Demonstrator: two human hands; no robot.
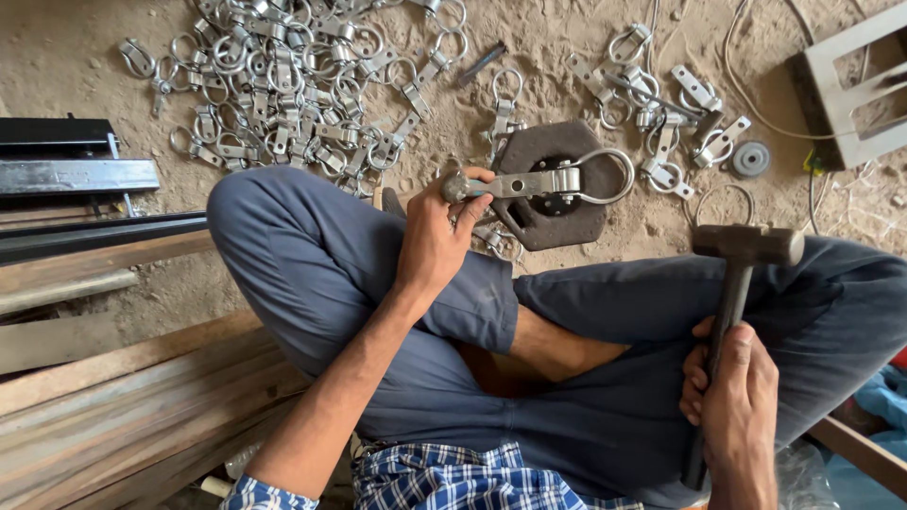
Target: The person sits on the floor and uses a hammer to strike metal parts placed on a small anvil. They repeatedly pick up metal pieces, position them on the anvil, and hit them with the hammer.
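While ring latches (283, 85) (heaped) crowd nearby, left hand (436, 241) steadies one.

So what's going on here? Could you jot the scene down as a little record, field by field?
Setting: sandy ground, person seated cross-legged
Left hand: grips a metal strap-and-ring fitting by one end
Fitting's position: lies across a dark hexagonal block
Right hand: holds a hammer by the handle, head raised above the knee
Pile: many similar ring fittings heaped beyond the left knee
Smaller group: more fittings, upper right
Left side: steel bars and wooden planks
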